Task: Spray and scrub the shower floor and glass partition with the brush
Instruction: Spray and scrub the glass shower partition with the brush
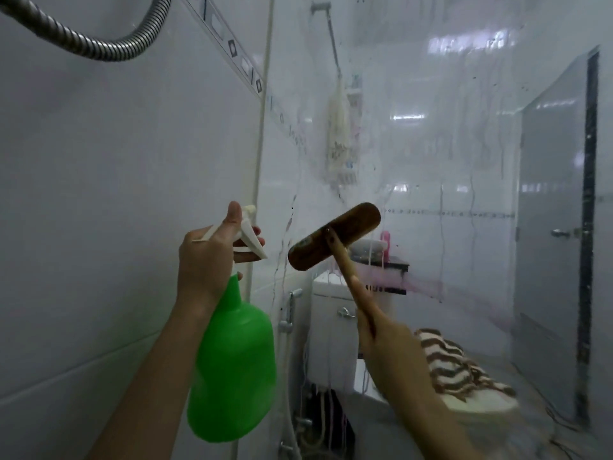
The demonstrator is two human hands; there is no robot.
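While the left hand [212,257] wraps the neck of the green bottle [232,360], fingers curled over its white trigger and thumb up behind the nozzle, the right hand [391,346] clenches the low end of the brush [335,235] handle. The bottle hangs below the fist, nozzle aimed at the glass [431,94] — streaked with runs of liquid. The brush head is raised just right of the nozzle, tilted, its wooden back toward us and its face toward the glass; whether the bristles touch it I cannot tell. Left of both stands the tiled wall [99,194], with a metal hose [109,49] looping across the top. Through the glass show a toilet tank [331,313], a striped cloth [464,370] and a grey door [550,227] — all blurred.
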